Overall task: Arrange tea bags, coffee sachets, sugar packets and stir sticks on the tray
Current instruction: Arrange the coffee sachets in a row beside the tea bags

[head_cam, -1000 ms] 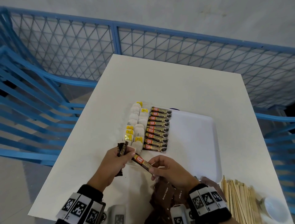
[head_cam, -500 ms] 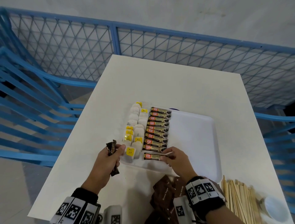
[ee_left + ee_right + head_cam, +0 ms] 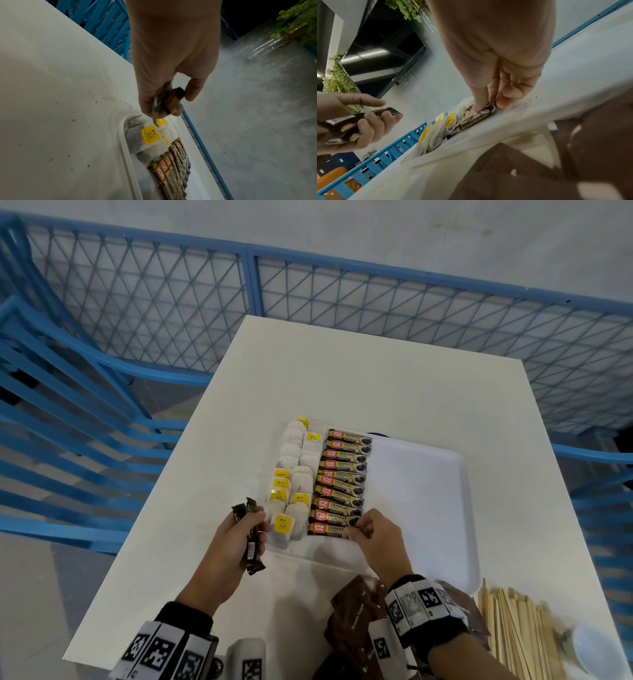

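A white tray [image 3: 428, 501] lies on the white table. On its left side sit tea bags [image 3: 294, 474] with yellow tags, and beside them a column of dark coffee sachets [image 3: 344, 474]. My right hand [image 3: 371, 530] pinches the right end of the nearest coffee sachet [image 3: 327, 529], which lies at the bottom of that column. In the right wrist view thumb and fingers press on that coffee sachet [image 3: 476, 117]. My left hand [image 3: 239, 529] grips a few more coffee sachets [image 3: 248, 539] upright, just left of the tray; the left hand [image 3: 169, 97] hovers over the tea bags [image 3: 149, 138].
Brown sugar packets [image 3: 352, 621] lie in a heap at the table's near edge under my right wrist. Wooden stir sticks [image 3: 513, 635] lie at the near right beside a small white cup [image 3: 596, 648]. Blue mesh fencing [image 3: 171, 302] surrounds the table.
My right hand carried one coffee sachet from beside my left hand onto the tray and laid it at the bottom of the sachet column. My left hand shifted slightly left with its sachets.
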`<state>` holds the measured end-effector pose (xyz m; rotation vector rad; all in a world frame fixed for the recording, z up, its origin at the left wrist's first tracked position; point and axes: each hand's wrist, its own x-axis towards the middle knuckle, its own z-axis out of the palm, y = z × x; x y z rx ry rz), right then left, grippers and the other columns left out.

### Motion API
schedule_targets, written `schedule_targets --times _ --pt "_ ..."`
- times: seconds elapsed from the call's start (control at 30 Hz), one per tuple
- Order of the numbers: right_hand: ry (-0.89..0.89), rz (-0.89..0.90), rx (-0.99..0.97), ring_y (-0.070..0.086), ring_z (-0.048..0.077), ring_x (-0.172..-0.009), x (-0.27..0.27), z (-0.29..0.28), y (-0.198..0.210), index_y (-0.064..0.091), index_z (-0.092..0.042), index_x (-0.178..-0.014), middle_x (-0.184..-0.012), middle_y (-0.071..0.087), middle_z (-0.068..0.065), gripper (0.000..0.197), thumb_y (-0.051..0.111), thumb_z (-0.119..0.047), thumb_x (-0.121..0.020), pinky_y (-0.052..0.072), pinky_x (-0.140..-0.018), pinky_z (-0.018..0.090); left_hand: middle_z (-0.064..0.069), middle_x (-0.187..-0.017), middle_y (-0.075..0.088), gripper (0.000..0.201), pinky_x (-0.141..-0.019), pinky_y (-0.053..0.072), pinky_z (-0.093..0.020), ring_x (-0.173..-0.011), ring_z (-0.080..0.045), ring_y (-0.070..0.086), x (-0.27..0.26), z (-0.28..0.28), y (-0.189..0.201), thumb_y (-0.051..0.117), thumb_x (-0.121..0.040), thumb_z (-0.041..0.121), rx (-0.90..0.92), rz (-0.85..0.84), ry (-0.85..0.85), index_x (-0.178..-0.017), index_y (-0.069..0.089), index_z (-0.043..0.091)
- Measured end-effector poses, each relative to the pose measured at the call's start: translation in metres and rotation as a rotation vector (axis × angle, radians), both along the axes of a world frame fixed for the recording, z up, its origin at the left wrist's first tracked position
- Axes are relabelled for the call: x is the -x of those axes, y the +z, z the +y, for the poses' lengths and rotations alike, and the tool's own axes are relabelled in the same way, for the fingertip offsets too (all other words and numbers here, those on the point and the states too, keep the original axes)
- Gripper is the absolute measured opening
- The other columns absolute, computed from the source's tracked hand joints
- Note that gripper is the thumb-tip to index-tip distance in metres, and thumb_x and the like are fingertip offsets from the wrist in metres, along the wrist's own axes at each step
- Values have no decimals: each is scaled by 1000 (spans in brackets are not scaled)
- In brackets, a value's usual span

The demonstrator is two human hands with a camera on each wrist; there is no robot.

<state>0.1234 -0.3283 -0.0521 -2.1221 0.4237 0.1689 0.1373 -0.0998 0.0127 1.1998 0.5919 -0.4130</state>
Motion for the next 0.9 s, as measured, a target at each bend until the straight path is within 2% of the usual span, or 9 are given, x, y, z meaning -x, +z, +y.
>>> schedule_targets --times 0.1,0.2,0.33,0.43,0.53,0.63,0.73,0.83,0.9 --pt "25 1 60 54 16 -71 -2 0 0 54 -9 -84 -80 61 6 21 71 -21 -81 40 -58 14 -9 -71 57 17 -42 45 -19 -46 -10 53 -1 -3 -1 43 -94 7 87 41 -13 -104 56 6" --pt "55 3 142 52 15 -73 -1 1 2 52 -11 -85 -81 56 2 23 68 -27 -83 39 -59 17 -11 -73 56 27 -50 48 -26 -50 -16 56 1 -4 -1 36 -94 6 140 59 -53 -112 55 2" --pt "110 -57 260 52 11 -77 2 8 15 56 -14 -94 -85 50 -5 26 59 -39 -88 40 -61 18 -18 -89 61 27 -57 58 -33 -78 -30 63 2 -5 4 38 -94 -2 128 41 -95 -110 59 3" --pt "263 -132 101 51 5 -78 5 19 36 59 -16 -98 -92 52 -6 26 57 -41 -89 42 -68 15 -17 -101 65 27 -68 58 -37 -92 -30 64 2 -8 6 43 -94 -3 101 19 -119 -114 58 6" --pt "486 -150 -91 49 1 -82 11 36 57 57 -24 -107 -101 48 -16 33 64 -45 -82 40 -69 9 -11 -96 68 20 -65 57 -32 -83 -21 68 2 -13 9 49 -92 -1 77 -21 -165 -109 57 8" --pt "585 -190 -143 49 -1 -89 17 45 56 56 -22 -113 -108 50 -9 43 73 -38 -77 40 -72 7 -7 -88 73 14 -65 58 -28 -79 -20 71 3 -17 10 52 -90 2 69 -55 -212 -101 59 5" --pt "474 -198 -190 54 -1 -86 19 44 52 61 -18 -109 -102 58 -5 27 68 -25 -84 43 -72 8 -12 -102 72 27 -70 58 -28 -90 -24 70 5 -18 6 58 -87 8 32 -75 -230 -113 59 1" --pt "375 -114 -375 62 3 -75 21 40 52 64 -17 -105 -88 66 -4 19 65 -19 -87 49 -68 16 -3 -79 72 25 -54 50 -17 -66 -11 68 9 -17 5 58 -88 12 -43 -102 -259 -110 60 0" --pt "330 -62 -460 62 4 -68 22 37 53 65 -22 -101 -80 67 -5 17 64 -14 -87 50 -65 18 -1 -70 70 21 -47 43 -15 -62 -10 66 10 -16 4 58 -89 18 -98 -106 -269 -102 61 2"
